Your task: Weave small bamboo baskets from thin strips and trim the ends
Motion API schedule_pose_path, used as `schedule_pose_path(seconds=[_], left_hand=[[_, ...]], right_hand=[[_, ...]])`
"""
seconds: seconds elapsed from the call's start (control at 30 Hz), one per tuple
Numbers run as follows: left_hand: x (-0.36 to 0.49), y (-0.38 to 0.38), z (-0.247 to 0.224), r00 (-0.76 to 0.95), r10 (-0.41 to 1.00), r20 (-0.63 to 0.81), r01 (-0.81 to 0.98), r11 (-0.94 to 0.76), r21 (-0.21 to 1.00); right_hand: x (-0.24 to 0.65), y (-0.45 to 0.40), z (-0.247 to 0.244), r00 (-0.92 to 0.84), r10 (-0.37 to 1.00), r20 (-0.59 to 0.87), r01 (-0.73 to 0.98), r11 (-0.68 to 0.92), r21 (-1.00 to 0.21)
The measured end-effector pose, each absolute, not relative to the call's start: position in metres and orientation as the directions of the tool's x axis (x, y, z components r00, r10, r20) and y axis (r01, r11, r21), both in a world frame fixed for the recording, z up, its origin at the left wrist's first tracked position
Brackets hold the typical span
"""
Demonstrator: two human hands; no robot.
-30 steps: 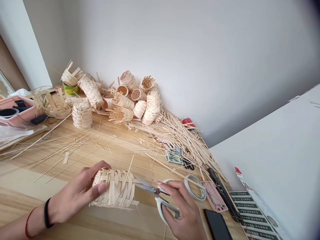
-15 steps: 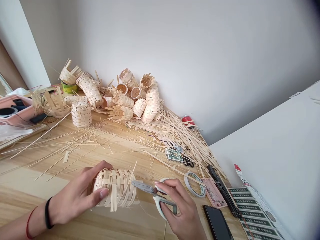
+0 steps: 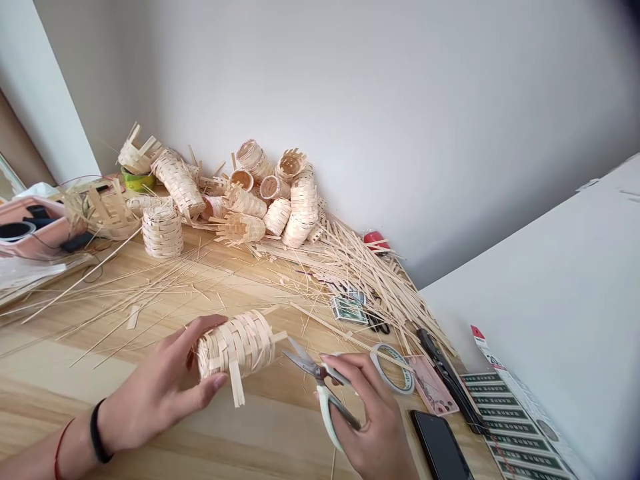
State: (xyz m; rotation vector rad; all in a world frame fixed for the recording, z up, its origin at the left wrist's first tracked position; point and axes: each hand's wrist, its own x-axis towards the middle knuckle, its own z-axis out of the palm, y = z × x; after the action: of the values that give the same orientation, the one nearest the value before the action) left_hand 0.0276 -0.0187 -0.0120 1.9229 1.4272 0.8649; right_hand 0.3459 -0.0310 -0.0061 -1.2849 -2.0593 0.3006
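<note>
A small woven basket (image 3: 245,343) of pale bamboo strips lies on its side in my left hand (image 3: 155,387), thumb and fingers wrapped round its left end. One strip end hangs down from its side, and others jut out at the right end. My right hand (image 3: 370,407) has its fingers in the handles of white-handled scissors (image 3: 320,377). Their blades are parted and point left at the strips by the basket's right end. Whether the blades touch a strip I cannot tell.
Several woven baskets (image 3: 245,200) are heaped against the wall, with loose strips (image 3: 370,273) spilling right. One basket (image 3: 163,230) stands upright. A tape roll (image 3: 379,369), phone (image 3: 440,443) and black cutter (image 3: 450,380) lie at right; a pink bin (image 3: 50,243) is at left.
The basket has been raised and tilted, its right end higher. The scissors' blades have opened and shifted slightly right. A thin strip that stood up by the blades no longer shows there.
</note>
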Motion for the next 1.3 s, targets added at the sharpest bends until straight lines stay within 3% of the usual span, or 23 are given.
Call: schedule_pose_path(seconds=[0.47,1.03,1.3], left_hand=[[0.031,-0.023,-0.019,0.349,0.886,0.307,0.519,-0.455,0.723],[0.031,-0.025,-0.018,0.349,0.887,0.302,0.522,-0.451,0.724],[0.031,-0.026,-0.018,0.303,0.924,0.233,0.573,-0.372,0.73]], right_hand=[[0.336,-0.035,-0.007,-0.351,0.859,0.374,0.609,0.512,-0.605],[0.332,-0.035,-0.004,-0.311,0.875,0.372,0.585,0.484,-0.65],[0.332,-0.034,-0.002,-0.318,0.857,0.406,0.615,0.512,-0.599]])
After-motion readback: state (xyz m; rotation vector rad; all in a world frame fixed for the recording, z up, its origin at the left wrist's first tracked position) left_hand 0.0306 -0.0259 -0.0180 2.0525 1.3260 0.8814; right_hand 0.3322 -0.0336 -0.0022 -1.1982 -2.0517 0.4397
